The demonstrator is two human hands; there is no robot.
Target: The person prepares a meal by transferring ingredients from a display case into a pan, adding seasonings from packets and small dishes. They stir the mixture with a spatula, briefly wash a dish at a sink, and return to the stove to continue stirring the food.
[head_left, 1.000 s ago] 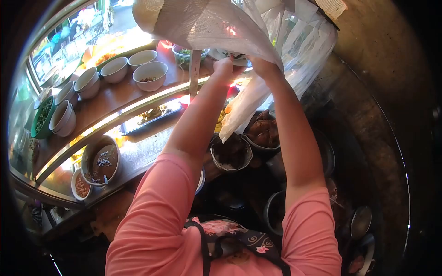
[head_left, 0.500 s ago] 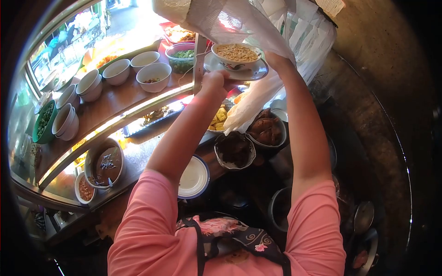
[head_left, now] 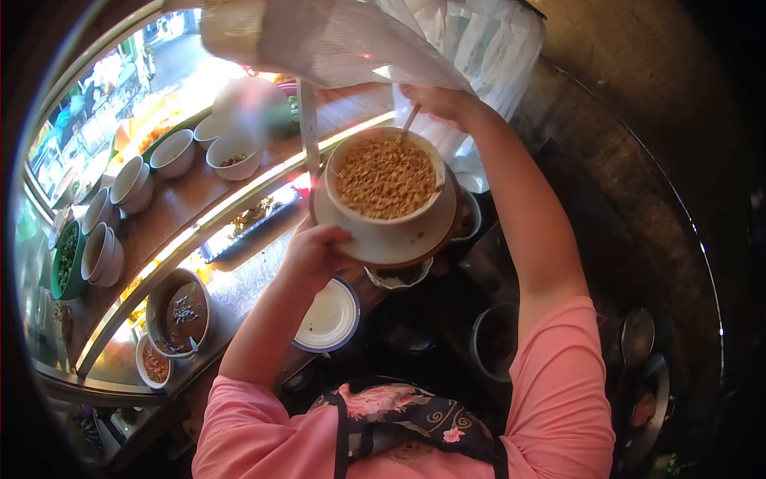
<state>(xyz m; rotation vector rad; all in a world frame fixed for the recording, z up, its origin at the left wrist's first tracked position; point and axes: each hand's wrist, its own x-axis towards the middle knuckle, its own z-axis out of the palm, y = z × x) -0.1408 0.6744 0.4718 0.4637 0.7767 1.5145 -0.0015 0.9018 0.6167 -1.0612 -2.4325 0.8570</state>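
My left hand (head_left: 313, 249) grips the near left edge of a saucer-like plate (head_left: 383, 243), thumb on top. On the plate stands a white bowl (head_left: 336, 202) filled with a golden-brown crumbly food (head_left: 385, 177). A spoon (head_left: 408, 121) slants up out of the bowl at its far side. My right hand (head_left: 440, 105) is at the top of that handle, fingers closed around its end, just under a sheet of clear plastic (head_left: 343, 48). Below the held plate, a white plate with a blue rim (head_left: 329, 319) rests on the counter.
Several white bowls (head_left: 173, 153) line the wooden shelf (head_left: 179, 211) at left, beside a green bowl of chopped greens (head_left: 68, 262). A pot of brown sauce (head_left: 179, 311) and a small bowl of reddish bits (head_left: 155, 363) stand below. Plastic bags (head_left: 483, 56) hang at back right; a dark pot (head_left: 495, 343) is at right.
The plate and bowl have come closer and lower, with the bowl's top now tilted into view. My right hand has moved left to the spoon, which now shows in the bowl.
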